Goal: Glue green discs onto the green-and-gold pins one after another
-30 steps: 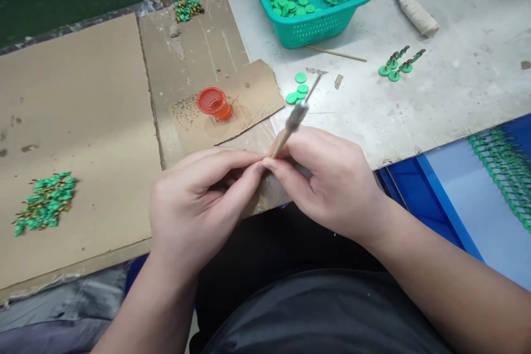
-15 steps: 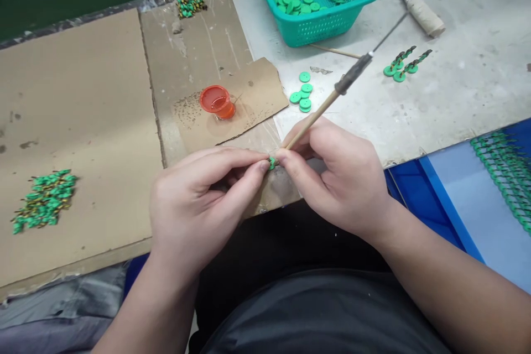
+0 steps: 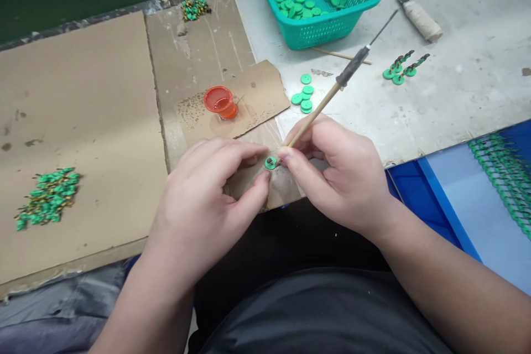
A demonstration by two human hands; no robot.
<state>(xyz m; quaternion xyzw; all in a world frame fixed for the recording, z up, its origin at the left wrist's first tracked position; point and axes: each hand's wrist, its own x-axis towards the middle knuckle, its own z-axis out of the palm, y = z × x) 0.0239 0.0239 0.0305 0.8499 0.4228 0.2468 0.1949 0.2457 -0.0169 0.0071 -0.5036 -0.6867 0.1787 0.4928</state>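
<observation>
A small round green disc [image 3: 267, 166] with a dark bit at its centre lies between my two hands. My left hand [image 3: 209, 185] is open at its left side, thumb and forefinger parted around it and not visibly pressing on it. My right hand [image 3: 338, 177] pinches a wooden-handled needle tool [image 3: 317, 112] near its lower end. The dark collar and thin metal needle of the tool point up and away to the right. The right fingertips touch or nearly touch the disc's right edge; I cannot tell what else they hold.
Beyond my hands stand a red cup [image 3: 219, 100] of liquid and several loose green discs [image 3: 306, 91]. A teal basket [image 3: 319, 36] holds more discs. Discs with dark twisted stems [image 3: 399, 70], a wrapped-handle blade [image 3: 423, 21] and a pile of green-and-yellow pieces [image 3: 50, 196] lie around.
My left thumb and forefinger have parted and let go of the green disc, which now shows its face with the dark centre. My right hand keeps its hold on the needle tool.
</observation>
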